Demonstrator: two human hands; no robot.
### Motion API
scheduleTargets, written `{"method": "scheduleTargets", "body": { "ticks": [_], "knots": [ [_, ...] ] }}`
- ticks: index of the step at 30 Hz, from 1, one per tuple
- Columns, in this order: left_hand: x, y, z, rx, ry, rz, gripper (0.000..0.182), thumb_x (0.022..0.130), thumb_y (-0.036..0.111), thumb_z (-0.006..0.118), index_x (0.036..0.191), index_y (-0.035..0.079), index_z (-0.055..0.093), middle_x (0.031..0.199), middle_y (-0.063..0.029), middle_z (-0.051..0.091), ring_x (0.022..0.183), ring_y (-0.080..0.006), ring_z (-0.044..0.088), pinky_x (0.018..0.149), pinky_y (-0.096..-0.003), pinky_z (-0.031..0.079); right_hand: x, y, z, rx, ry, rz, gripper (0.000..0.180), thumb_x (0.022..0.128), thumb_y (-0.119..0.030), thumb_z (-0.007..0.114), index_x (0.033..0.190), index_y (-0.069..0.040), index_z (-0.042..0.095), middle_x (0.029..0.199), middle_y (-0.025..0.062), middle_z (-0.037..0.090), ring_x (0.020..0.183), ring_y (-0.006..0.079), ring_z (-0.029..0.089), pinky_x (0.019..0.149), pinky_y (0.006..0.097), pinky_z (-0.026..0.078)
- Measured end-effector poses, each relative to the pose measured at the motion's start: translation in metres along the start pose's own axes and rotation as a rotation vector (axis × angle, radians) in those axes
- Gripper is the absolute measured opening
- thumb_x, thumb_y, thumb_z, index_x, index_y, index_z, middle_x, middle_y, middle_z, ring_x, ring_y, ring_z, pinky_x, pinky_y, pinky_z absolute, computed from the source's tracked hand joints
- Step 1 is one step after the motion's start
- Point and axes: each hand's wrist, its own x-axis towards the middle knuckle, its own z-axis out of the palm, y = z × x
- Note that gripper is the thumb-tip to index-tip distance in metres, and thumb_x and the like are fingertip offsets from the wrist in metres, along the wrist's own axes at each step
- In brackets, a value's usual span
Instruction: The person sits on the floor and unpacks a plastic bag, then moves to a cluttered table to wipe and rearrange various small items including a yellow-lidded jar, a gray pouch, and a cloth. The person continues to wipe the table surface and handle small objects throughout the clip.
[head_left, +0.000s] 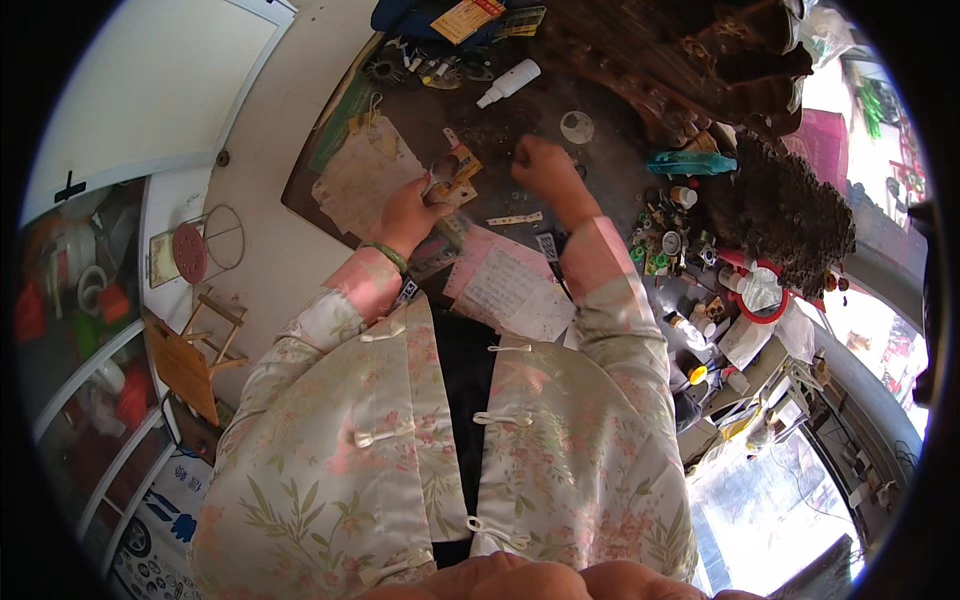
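My left hand (405, 219) grips a small metal spoon-like tool (442, 171), its rounded dark end raised over the table. Below that end lie yellow printed cards (466, 166), one with a punched hole. Over the dark tabletop, my right hand (549, 174) is curled with its fingers closed, and nothing shows between them. A round clear disc (577, 127) lies just beyond it. Nearer me are a short pale strip (514, 219) with small marks and several handwritten sheets (501, 289). A worn sheet of paper (367, 174) lies left of the spoon-like tool.
A white nozzle bottle (510, 82) lies at the back. To the right are a teal bottle (691, 163), several small metal parts (660, 241), a red-rimmed round mirror (760, 295) and a rough dark carved piece (787, 214). A wooden folding stool (180, 360) stands at the left.
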Motion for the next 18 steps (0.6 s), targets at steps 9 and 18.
{"method": "scheduleTargets", "body": {
  "ticks": [9, 18],
  "knots": [
    [0.002, 0.005, -0.003, -0.075, -0.095, -0.077, 0.035, 0.072, 0.024, 0.08, 0.09, 0.0, 0.062, 0.074, -0.011, 0.065, 0.069, -0.0289, 0.064, 0.066, -0.0377, 0.049, -0.056, -0.013, 0.047, -0.165, 0.117, -0.035, 0.015, 0.076, -0.007, 0.061, 0.09, -0.007, 0.058, 0.097, 0.0203, 0.06, 0.084, 0.0406, 0.062, 0.073, 0.0472, 0.053],
    [0.001, -0.004, 0.003, -0.131, -0.038, 0.024, 0.029, 0.071, 0.021, 0.081, 0.08, 0.002, 0.06, 0.067, -0.0075, 0.063, 0.062, -0.0228, 0.062, 0.06, -0.0349, 0.048, -0.154, 0.067, -0.034, -0.183, 0.335, 0.315, 0.023, 0.073, -0.012, 0.066, 0.094, -0.007, 0.057, 0.093, 0.0227, 0.062, 0.083, 0.0419, 0.063, 0.072, 0.0495, 0.053]
  ]
}}
